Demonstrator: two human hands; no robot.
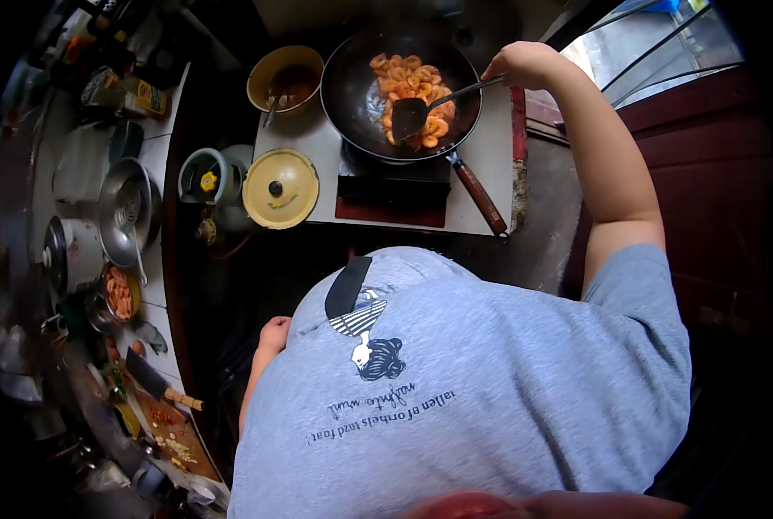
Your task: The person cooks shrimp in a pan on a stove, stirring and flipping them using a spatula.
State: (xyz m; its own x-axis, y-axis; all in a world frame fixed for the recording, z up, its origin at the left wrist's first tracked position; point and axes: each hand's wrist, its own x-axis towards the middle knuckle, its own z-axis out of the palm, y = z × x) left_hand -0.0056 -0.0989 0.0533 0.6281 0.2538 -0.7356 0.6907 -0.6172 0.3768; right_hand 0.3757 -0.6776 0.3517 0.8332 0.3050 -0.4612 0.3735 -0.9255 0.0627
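A dark spatula [410, 118] is in my right hand [518, 66], its blade over orange shrimp [434, 129] in a black wok [349, 95]. The wok sits on a stove [395, 186], its wooden handle [481, 197] pointing toward me and to the right. Low at my left side is my left hand [275, 330], away from the cookware; its fingers are mostly hidden by the shirt and too small to read.
Left of the wok are a yellow bowl [260, 84] with a spoon and a yellow lid [300, 203]. Along the left counter stand a metal colander [112, 212], a white pot [82, 253], a cleaver [147, 375] and a cutting board [198, 456]. A gas cylinder [235, 208] stands between.
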